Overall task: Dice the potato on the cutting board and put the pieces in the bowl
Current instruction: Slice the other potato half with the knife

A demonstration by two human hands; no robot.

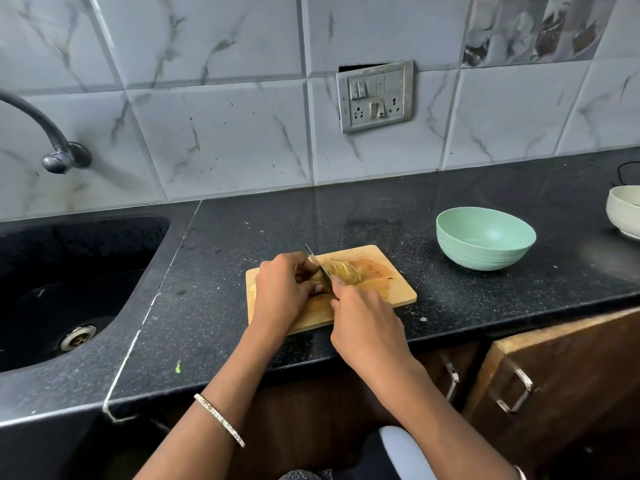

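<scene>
Seen from the head camera, a person stands at a black stone tabletop (pixel 277 223) slicing a potato (pixel 346 271) on a small wooden cutting board (pixel 391 285) near the front edge. The left hand (pixel 282 289) has its fingers curled over the uncut end of the potato, pinning it to the board. The right hand (pixel 363 323) is wrapped around the handle of a knife (pixel 317 263), with the handle itself hidden inside the grip. The blade runs diagonally between the two hands and appears to be down in the potato just beside the left fingertips. Finished slices lean in a fan on the right side of the blade. A pale green bowl (pixel 485 244) sits on the tabletop to the right, apart from the board, and no potato pieces are visible inside it. The work looks to be in the early cutting stage, with rounds made but no cubes yet. The next move seems to call for drawing the left fingers back along the shrinking end before another cut, since the blade passes very close to them. The slices then need crosswise cuts before anything goes to the bowl. A dark sink (pixel 69 271) lies to the left, and a white bowl (pixel 623 209) sits at the far right edge.
</scene>
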